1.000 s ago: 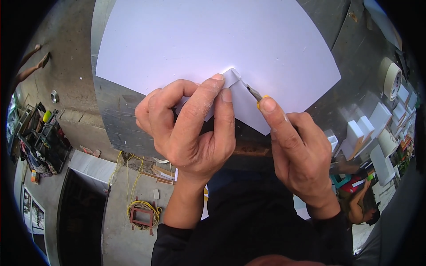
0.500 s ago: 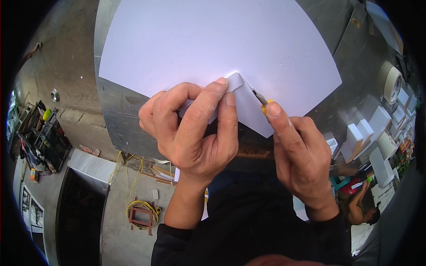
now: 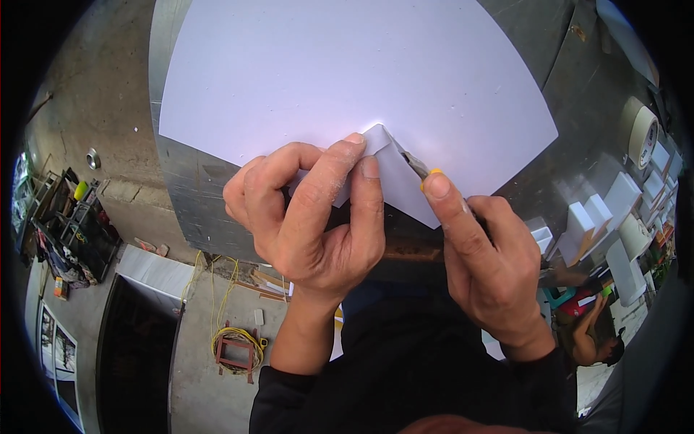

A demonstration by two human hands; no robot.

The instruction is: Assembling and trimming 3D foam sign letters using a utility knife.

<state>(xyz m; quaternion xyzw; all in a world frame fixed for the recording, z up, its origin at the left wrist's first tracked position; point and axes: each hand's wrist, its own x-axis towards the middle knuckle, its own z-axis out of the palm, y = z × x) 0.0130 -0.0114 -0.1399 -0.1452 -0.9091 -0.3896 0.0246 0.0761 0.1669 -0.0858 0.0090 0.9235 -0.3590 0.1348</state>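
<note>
A large white sheet [image 3: 347,65] with a curved right edge lies on the grey metal table. At its near edge my left hand [image 3: 311,217] pinches a small folded white flap [image 3: 375,142] between thumb and forefinger, the other fingers curled. My right hand [image 3: 491,267] is wrapped round a yellow-handled utility knife [image 3: 419,168], most of whose handle is hidden in the grip. The blade points up and left, its tip by the sheet's edge just right of the flap.
On the metal table [image 3: 531,170] a roll of tape [image 3: 642,137] and several white blocks [image 3: 578,224] stand at the right. Another person [image 3: 594,336] is at lower right. Yellow cable [image 3: 238,351] lies coiled on the floor at lower left, below a cluttered rack [image 3: 72,224].
The knife and my right hand have shifted slightly left, the blade tip staying close to the flap. My left hand keeps its pinch. The whole view has moved a little.
</note>
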